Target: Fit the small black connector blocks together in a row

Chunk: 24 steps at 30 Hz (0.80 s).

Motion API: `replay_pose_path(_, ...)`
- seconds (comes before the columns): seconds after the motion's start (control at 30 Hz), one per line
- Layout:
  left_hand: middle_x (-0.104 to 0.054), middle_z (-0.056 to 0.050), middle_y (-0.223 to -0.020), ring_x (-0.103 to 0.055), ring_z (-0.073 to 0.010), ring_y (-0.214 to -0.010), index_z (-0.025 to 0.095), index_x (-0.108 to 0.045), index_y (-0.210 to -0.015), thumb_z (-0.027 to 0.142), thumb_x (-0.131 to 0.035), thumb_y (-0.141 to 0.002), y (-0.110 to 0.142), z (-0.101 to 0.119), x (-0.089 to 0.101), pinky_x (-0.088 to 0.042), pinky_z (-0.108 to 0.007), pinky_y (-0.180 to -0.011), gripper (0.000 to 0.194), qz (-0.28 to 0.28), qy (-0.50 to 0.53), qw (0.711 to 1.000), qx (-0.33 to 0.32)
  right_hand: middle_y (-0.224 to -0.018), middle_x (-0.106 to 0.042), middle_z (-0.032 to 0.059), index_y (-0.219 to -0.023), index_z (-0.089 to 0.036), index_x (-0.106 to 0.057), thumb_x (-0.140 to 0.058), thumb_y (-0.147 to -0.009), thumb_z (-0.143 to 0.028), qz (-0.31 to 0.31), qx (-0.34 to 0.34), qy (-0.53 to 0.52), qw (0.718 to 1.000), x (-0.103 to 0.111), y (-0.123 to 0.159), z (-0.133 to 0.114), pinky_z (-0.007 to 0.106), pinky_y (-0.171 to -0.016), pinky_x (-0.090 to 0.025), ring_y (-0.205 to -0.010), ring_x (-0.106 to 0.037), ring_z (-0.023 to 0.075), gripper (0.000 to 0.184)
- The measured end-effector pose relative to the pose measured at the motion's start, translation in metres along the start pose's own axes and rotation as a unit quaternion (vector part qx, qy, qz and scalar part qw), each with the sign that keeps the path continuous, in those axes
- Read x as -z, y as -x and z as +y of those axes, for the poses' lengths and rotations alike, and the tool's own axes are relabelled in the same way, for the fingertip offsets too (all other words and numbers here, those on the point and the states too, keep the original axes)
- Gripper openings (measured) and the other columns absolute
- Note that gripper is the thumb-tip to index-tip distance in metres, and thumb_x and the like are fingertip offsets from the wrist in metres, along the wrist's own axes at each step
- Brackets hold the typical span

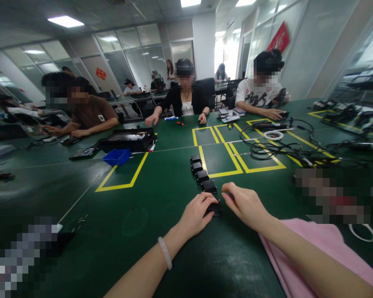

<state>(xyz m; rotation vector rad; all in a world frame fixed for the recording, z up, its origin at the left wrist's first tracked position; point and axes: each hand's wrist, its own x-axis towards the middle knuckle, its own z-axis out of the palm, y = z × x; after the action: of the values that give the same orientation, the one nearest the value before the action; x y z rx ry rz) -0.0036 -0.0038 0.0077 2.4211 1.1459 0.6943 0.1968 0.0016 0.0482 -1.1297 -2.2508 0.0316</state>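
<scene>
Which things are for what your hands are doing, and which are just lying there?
Seem part of it:
The black piece that the left hand touches, near the right hand
The row of similar black pieces just beyond

Seem to be just lying about, though others may use them:
The pink cloth
The blue tray
The red screwdriver

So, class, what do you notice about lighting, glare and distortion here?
In the head view, the ceiling lights are blown out white, as is the bright opening behind; also in the head view, a soft sheen lies on the green table in the foreground, shapes stretch toward the edges, and the black blocks show little detail.
</scene>
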Motion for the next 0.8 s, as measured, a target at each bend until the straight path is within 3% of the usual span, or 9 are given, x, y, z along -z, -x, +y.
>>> replay_pose_path(0.5, -0.050, -0.004, -0.119, -0.051, -0.0208, -0.107, 0.025, -0.051, -0.113, 0.008, -0.056, -0.080, -0.0001, 0.0005, 0.0011, -0.045, -0.036, -0.093, 0.037, -0.005, -0.002, 1.000, 0.006, -0.075, -0.062, 0.0003, -0.096, -0.019, -0.048, -0.038, -0.092, -0.021, -0.007, -0.014, -0.013, 1.000, 0.0019, -0.0008, -0.0014, 0.024, -0.060, -0.039, -0.064, -0.060, 0.0138, 0.011)
replay_pose_path(0.63, -0.050, -0.004, -0.119, -0.050, -0.0211, -0.108, 0.025, -0.050, -0.114, 0.009, -0.056, -0.081, 0.0000, 0.0004, 0.0010, -0.044, -0.036, -0.094, 0.038, -0.006, 0.001, 1.000, 0.004, -0.076, -0.062, 0.0012, -0.092, -0.020, -0.049, -0.037, -0.095, -0.028, -0.029, 0.001, -0.016, 0.999, 0.0029, -0.0002, -0.0009, 0.025, -0.062, -0.040, -0.069, -0.061, 0.0148, 0.014)
replay_pose_path(0.8, -0.050, -0.004, -0.119, -0.050, -0.0210, -0.108, 0.025, -0.051, -0.113, 0.009, -0.056, -0.080, 0.0000, -0.0003, 0.0001, -0.044, -0.036, -0.094, 0.037, -0.005, 0.000, 1.000, 0.006, -0.075, -0.061, -0.0003, -0.094, -0.020, -0.048, -0.038, -0.094, -0.024, -0.009, -0.008, -0.016, 1.000, -0.0008, 0.0010, 0.0007, 0.024, -0.060, -0.038, -0.063, -0.060, 0.0133, 0.010)
